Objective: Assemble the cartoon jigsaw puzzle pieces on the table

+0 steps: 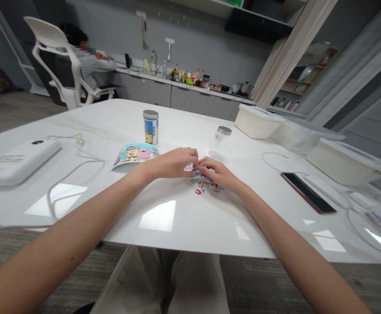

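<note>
Small colourful jigsaw puzzle pieces [199, 191] lie in a loose heap on the white table, partly covered by my hands. My left hand [175, 162] is closed on a pink-and-white jigsaw piece [188, 167] just left of the heap. Fingertips of my right hand [220, 172] are pinched at the same spot, over the pieces, and a bit of red and blue shows between the two hands. A curved picture sheet [136, 152] with cartoon figures rests beyond my left wrist. Behind it stands a lidded jar [151, 128] with a printed label.
A clear jar [219, 141] with a metal lid stands beyond my right hand. White bins [259, 122] line the right side, near a dark phone [308, 192] and cables. On the left lies a white device [17, 161] with a cord. A person [90, 63] sits at the back counter.
</note>
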### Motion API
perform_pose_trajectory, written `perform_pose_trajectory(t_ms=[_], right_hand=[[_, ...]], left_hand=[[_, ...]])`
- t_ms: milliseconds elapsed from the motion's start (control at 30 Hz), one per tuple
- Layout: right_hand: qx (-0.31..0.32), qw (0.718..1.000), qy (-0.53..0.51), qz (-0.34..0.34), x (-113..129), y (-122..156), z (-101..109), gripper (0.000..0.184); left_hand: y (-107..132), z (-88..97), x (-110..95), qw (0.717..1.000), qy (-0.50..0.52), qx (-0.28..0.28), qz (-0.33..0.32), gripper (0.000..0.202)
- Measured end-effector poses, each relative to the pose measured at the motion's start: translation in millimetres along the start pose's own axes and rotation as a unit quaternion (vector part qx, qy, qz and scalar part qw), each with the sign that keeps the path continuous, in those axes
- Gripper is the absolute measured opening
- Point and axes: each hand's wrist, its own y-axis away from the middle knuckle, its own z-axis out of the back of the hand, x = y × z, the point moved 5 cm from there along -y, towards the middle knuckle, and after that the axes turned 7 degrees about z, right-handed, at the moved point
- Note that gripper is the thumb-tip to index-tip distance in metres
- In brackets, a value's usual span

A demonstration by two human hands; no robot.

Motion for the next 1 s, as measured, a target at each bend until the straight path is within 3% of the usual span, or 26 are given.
perform_pose_trajectory(t_ms=[433,1000], right_hand=[[-0.023,0.999,-0.016,-0.046,-2.0,1.9,-0.3,0.018],[-0.016,0.998,-0.038,-0.054,-2.5,3.3,-1.3,0.024]], left_hand=[[0.1,0.5,-0.5,0.998,-0.062,-0.005,0.000,0.015],[-0.9,-1.5,3.9,0.997,-0.082,-0.009,0.005,0.019]])
